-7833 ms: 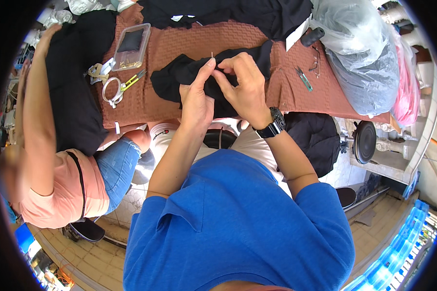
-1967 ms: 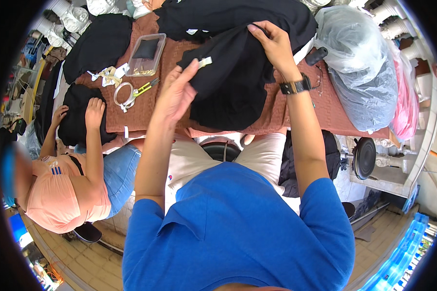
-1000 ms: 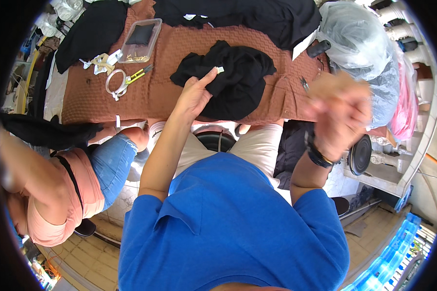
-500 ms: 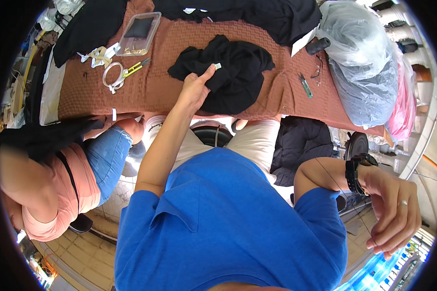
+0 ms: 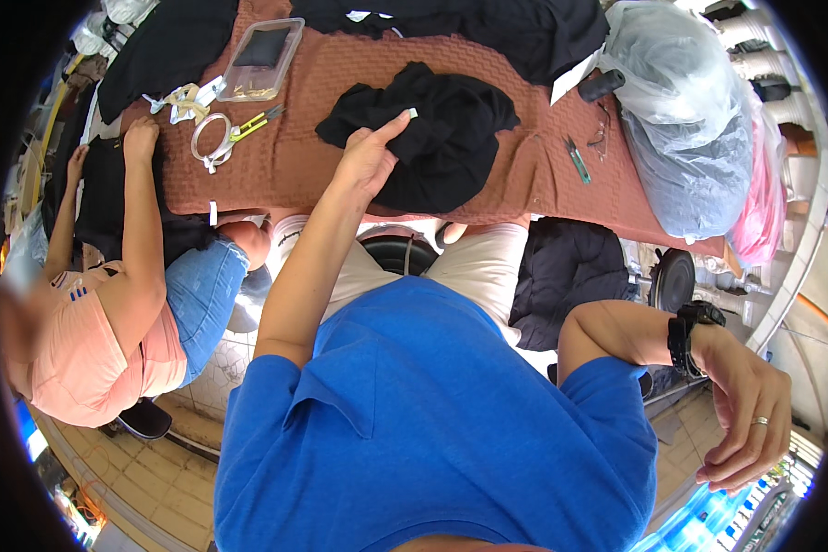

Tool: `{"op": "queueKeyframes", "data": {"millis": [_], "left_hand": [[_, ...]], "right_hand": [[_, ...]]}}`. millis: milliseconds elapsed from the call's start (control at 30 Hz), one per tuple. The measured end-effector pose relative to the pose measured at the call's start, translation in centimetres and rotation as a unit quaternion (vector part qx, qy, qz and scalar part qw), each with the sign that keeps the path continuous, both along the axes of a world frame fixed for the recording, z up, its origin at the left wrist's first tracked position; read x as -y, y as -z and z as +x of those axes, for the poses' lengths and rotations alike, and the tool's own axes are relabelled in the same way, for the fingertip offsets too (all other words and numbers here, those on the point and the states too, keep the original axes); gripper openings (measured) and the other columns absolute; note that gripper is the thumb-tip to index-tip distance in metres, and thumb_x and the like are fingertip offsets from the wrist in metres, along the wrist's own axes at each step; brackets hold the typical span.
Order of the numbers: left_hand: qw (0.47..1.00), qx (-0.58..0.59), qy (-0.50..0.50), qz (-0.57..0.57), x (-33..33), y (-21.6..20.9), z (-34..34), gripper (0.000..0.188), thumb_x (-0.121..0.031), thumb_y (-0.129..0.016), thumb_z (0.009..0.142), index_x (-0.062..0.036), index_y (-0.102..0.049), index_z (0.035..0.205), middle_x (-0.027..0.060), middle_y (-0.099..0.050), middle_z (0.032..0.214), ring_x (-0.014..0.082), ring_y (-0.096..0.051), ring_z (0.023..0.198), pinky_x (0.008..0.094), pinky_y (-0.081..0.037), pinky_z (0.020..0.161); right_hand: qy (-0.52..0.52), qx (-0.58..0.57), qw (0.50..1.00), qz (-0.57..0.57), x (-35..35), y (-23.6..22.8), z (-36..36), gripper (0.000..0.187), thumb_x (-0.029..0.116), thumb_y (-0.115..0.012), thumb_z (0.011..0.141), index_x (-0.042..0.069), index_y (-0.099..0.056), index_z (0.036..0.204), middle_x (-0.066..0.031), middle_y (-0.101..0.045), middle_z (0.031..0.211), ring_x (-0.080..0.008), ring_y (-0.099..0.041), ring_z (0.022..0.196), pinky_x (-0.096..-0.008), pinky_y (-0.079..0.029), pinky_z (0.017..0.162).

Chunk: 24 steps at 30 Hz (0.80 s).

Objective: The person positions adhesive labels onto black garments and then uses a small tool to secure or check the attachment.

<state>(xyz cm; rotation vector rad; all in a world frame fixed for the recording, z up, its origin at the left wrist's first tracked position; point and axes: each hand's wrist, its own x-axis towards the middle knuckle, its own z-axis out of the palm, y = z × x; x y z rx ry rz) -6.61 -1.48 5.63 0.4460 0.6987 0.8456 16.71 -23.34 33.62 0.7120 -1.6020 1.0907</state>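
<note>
My left hand (image 5: 370,158) grips a bunched black cloth garment (image 5: 451,138) at the near edge of the table. Its thumb lies on top, beside a small white tag (image 5: 412,113) on the fabric. The left fingers are partly hidden under the hand. Far out to the right, my right hand (image 5: 750,405) is held off the table, wearing a ring, with a black watch (image 5: 693,336) on the wrist. Its fingers curl down with the tips together; whatever they pinch is too small to make out.
On the brown tablecloth (image 5: 294,166) lie yellow snips (image 5: 253,124), a tape roll (image 5: 212,138), a clear box (image 5: 262,60), green snips (image 5: 577,161), glasses (image 5: 601,133) and a black thread spool (image 5: 602,86). A large plastic bag (image 5: 685,120) stands right. At left, a co-worker (image 5: 110,322) handles black cloth (image 5: 110,198).
My right hand has shifted slightly left. A thin dark thread line stretching toward it earlier is hardly visible now. The co-worker has raised black cloth to the table's left edge with both hands.
</note>
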Motion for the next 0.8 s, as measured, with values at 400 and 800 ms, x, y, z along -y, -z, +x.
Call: {"op": "queueKeyframes", "data": {"millis": [400,800], "left_hand": [[0.999,0.020,0.033,0.037,1.8,-3.3,0.2,0.021,-0.018,-0.074,0.095,0.0028,-0.071,0.097,0.0053,-0.068,0.095,0.0093,-0.063,0.093,0.0278,-0.052,0.082],[1.000,-0.017,-0.006,0.024,2.6,-4.5,0.3,0.023,-0.021,-0.076,0.092,0.0004,-0.074,0.100,-0.0028,-0.064,0.083,0.0015,-0.055,0.079,0.0224,-0.038,0.065]], "right_hand": [[0.501,0.151,0.683,-0.510,-10.5,20.5,-9.3,0.011,-0.003,-0.069,0.092,-0.004,-0.069,0.103,-0.0085,-0.063,0.102,-0.0173,-0.071,0.084,-0.0267,-0.058,0.072],[0.696,0.113,0.573,-0.418,-12.6,23.2,-11.3,0.014,-0.001,-0.076,0.088,-0.001,-0.075,0.102,0.0011,-0.051,0.084,-0.0060,-0.050,0.075,-0.0197,-0.041,0.067]]}}
